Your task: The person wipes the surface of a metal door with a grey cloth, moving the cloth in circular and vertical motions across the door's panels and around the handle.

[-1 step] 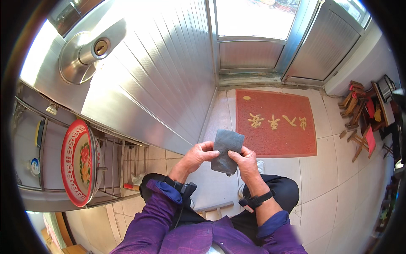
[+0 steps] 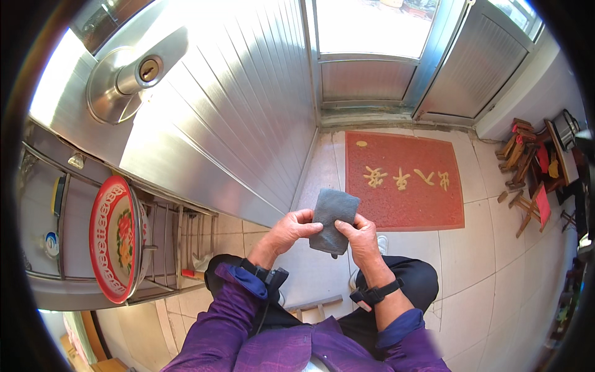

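Observation:
A small folded grey cloth [image 2: 335, 209] hangs in front of my knees, held between both hands. My left hand [image 2: 287, 233] pinches its left edge, with the thumb lying on the front face. On the right edge my right hand [image 2: 361, 238] grips it the same way, thumb on top. The fingers behind the cloth are mostly hidden. A small dark bit sticks out at the cloth's lower edge. Both wrists carry black straps with small devices.
A metal door [image 2: 217, 111] with a lever handle [image 2: 149, 69] stands at my left. Below it, a red-rimmed floral basin [image 2: 101, 248] leans on a metal rack [image 2: 197, 239]. Ahead lies a red doormat [image 2: 403, 201]; wooden folding stools [image 2: 527, 211] stand at the right.

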### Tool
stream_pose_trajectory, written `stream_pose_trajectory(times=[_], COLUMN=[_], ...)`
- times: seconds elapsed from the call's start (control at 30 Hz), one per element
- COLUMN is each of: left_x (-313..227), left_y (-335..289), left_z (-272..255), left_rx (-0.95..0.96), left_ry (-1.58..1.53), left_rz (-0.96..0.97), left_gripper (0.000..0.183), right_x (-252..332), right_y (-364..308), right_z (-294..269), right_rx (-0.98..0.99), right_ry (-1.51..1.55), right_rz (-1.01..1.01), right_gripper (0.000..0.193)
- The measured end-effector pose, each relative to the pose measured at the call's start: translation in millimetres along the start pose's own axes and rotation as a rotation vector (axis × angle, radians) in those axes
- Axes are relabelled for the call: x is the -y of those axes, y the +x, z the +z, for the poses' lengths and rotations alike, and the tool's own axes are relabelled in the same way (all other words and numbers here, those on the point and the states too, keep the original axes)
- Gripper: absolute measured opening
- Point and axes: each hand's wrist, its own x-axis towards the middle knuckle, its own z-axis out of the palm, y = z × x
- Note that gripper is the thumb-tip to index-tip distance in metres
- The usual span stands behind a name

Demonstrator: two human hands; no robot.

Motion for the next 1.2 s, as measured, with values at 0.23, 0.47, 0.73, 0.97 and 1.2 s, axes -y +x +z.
stream_pose_trajectory(times=[0.23,0.47,0.73,0.97,1.2], left_x=[5.1,4.0,3.0,0.5,1.0], left_y=[2.9,4.8,7.2,5.8,6.9], left_z=[-0.4,-1.3,-2.4,-2.5,-1.7], left_rx=[0.0,-0.033,-0.086,-0.095,-0.101], left_ry=[0.044,0.05,-0.122,-0.089,-0.096], left_rz=[-0.053,-0.016,0.072,0.079,0.095], left_gripper=[0.04,0.03,0.022,0.022,0.02], right_x=[2.7,0.9,-1.4,-5.4,-5.5], right_y=[-0.1,2.5,1.1,-0.2,1.9], right_z=[-0.3,-0.4,3.1,3.5,0.0], right_rx=[-0.02,-0.062,0.051,0.045,0.029], right_ry=[-0.005,0.024,0.03,0.061,0.113], right_rz=[-0.01,-0.041,0.067,0.132,0.074], right_gripper=[0.023,0.024,0.032,0.029,0.025])
